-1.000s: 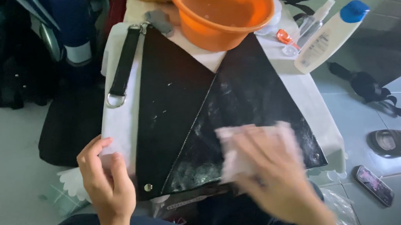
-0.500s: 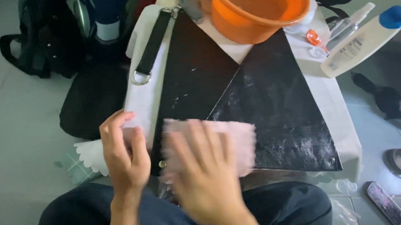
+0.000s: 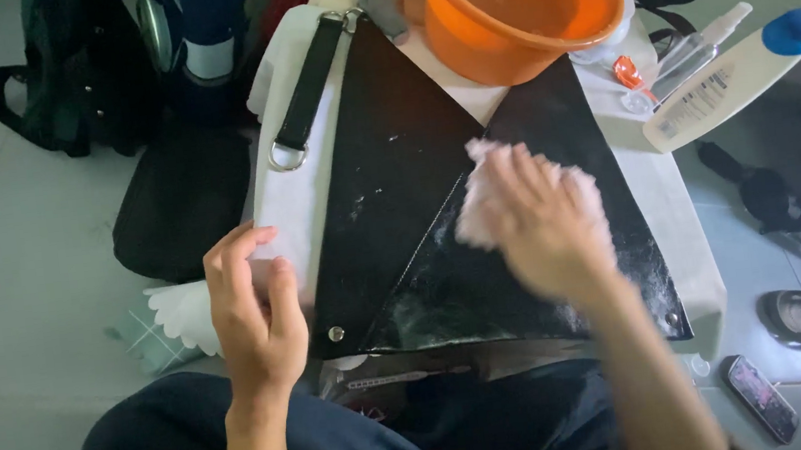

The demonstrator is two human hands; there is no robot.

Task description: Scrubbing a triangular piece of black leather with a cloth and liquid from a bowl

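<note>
Here, the black triangular bag [image 3: 398,205] lies flat on a white cloth [image 3: 292,202] over the low table, its point toward the far edge and its wide base along the near edge by your lap. Your right hand [image 3: 546,223] is spread flat on a pale pink rag [image 3: 484,205], pressing it against the right flap, near the diagonal seam. Your left hand [image 3: 254,307] is closed on the near left edge of the white cloth, just beside the bag's left corner, and pins things down.

To wipe well, keep the rag bunched under your whole palm so the pressure is even, and work in overlapping passes from the seam out toward the right edge of the table. Whitish smears show near the bag's near right corner and along the seam; those look like the spots that need the most attention. Keep the left hand firm so the bag does not slide, and watch the orange basin [image 3: 521,5] at the far edge: it touches or overlaps the bag's far side, and a hard push could nudge it.

The right hand is blurred, so I cannot tell how much of the rag your fingers grip. Whether the basin holds water is hard to make out. The table itself is hidden under the cloth. A white bottle with a blue cap [image 3: 730,77] lies at the far right corner, beside a small spray bottle [image 3: 697,50]; their contents cannot be read.
</note>
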